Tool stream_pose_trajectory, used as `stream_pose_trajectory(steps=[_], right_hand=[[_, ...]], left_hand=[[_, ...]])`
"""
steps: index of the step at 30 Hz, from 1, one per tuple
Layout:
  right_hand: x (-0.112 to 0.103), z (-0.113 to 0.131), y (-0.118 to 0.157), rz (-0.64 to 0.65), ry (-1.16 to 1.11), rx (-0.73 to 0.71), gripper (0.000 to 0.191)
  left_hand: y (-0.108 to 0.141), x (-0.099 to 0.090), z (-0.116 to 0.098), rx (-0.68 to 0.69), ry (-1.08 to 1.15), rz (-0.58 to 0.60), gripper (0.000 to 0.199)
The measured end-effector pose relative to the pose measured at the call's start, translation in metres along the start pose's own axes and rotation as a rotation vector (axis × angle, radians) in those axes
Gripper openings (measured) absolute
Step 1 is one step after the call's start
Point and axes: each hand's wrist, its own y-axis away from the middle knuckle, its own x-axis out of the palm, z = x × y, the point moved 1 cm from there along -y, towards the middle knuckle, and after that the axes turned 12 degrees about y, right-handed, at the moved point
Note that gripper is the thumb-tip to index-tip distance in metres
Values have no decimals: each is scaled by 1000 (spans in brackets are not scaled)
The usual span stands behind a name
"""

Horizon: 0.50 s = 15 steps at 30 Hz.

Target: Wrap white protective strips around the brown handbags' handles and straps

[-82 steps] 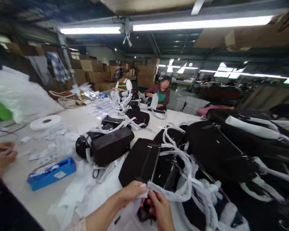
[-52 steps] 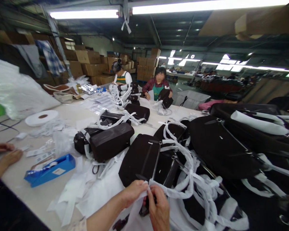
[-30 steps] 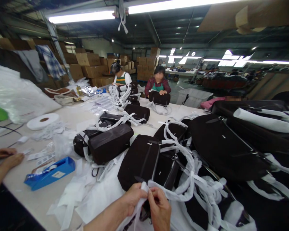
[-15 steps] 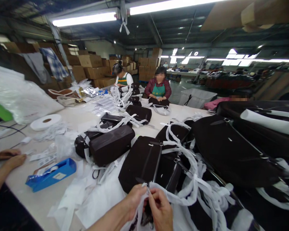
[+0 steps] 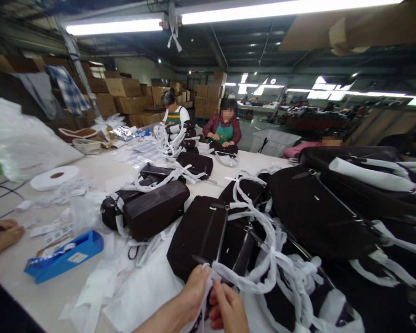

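Note:
A black handbag (image 5: 195, 236) lies in front of me, its handle wrapped in white tissue paper (image 5: 271, 259) and looping to the right. At the bag's near corner my left hand (image 5: 195, 289) pinches a white strip (image 5: 207, 293) of thin wrapping that hangs downward. Close beside it, my right hand (image 5: 229, 307) has thumb and fingers pressed together at the same strip's edge. Below the hands, the strip's lower end is partly hidden by my fingers and the frame edge.
More black bags (image 5: 319, 212) with wrapped handles are heaped at right. A blue tape dispenser (image 5: 67, 256) and a white roll (image 5: 55, 178) stand at left, near another person's hands (image 5: 3, 233). Two people in green aprons (image 5: 225, 134) work across the table.
The view has shifted a little, so the scene sits further left. My right hand has moved slightly down along the strip. Across the table, one person's hand has lifted off the bag.

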Motion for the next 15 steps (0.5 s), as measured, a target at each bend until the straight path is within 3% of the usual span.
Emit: stream_pose_trajectory(steps=[4, 10, 15], right_hand=[[11, -1, 2, -97, 183, -194, 55], [-2, -4, -2, -454, 729, -743, 33], [-9, -6, -11, -420, 827, -821, 27]], left_hand=[[-4, -1, 0, 73, -39, -61, 45], [7, 1, -5, 161, -74, -43, 45], [14, -1, -8, 146, -32, -6, 51]])
